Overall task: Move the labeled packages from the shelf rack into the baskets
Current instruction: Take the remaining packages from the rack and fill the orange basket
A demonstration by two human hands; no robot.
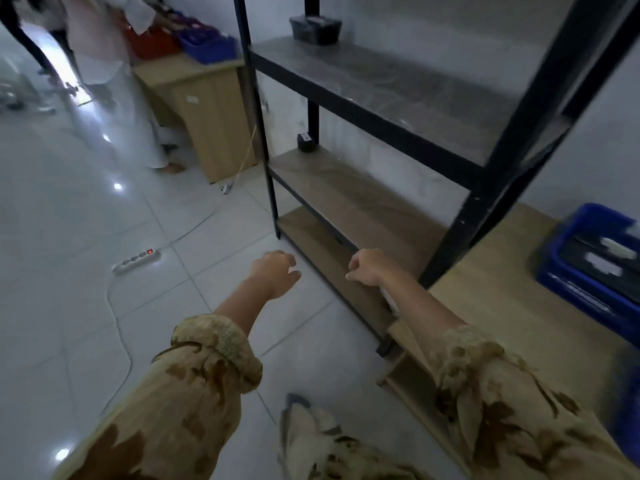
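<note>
The black metal shelf rack stands ahead with wooden boards. A dark package sits at the back left of an upper board. A small dark labeled package lies at the back left of the middle board. At the right, a blue basket on a low wooden table holds dark packages with white labels. My left hand hangs over the floor tiles, fingers loosely curled, holding nothing. My right hand hovers in front of the bottom board, fingers loosely curled, empty.
A white power strip and its cable lie on the floor at left. A wooden desk at the back carries a red basket and a blue basket. A person in light clothes stands beside it.
</note>
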